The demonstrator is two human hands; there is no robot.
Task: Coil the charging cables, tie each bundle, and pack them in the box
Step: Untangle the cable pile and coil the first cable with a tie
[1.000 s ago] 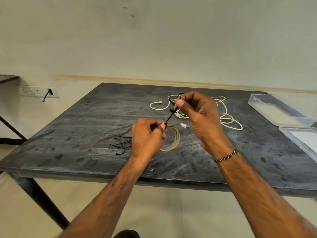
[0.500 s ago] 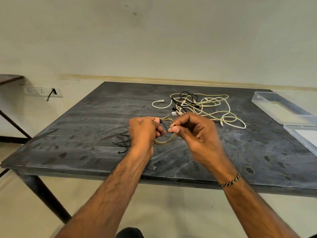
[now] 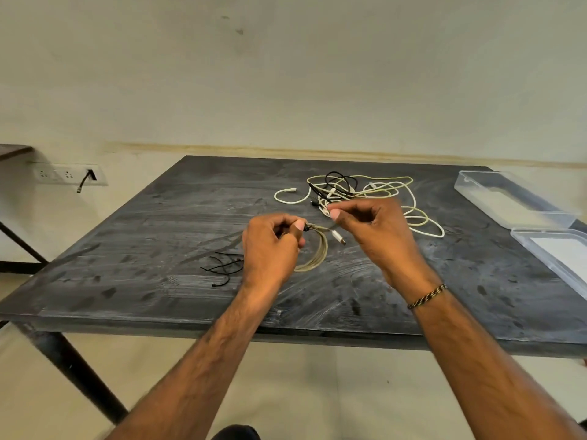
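Note:
My left hand [image 3: 270,249] is closed on a coiled beige cable [image 3: 319,258] just above the dark table [image 3: 152,236]. A black tie [image 3: 306,228] sits around the bundle at my thumb. The cable's white USB plug [image 3: 339,238] sticks out to the right. My right hand [image 3: 378,233] is a little to the right, its thumb and forefinger pinched together; the tie's thin tail between them hardly shows. A tangle of loose white and black cables [image 3: 381,188] lies behind my hands. The clear plastic box [image 3: 462,185] stands at the far right.
Several spare black ties [image 3: 222,265] lie on the table left of my left hand. The box's clear lid [image 3: 521,236] rests at the right edge. A wall socket with a short cable [image 3: 85,179] is on the left, beside another table's edge.
My right hand dropped from pulling the tie upward, met my left hand at the bundle, then drew away to the right. The tie now sits tight against the coil.

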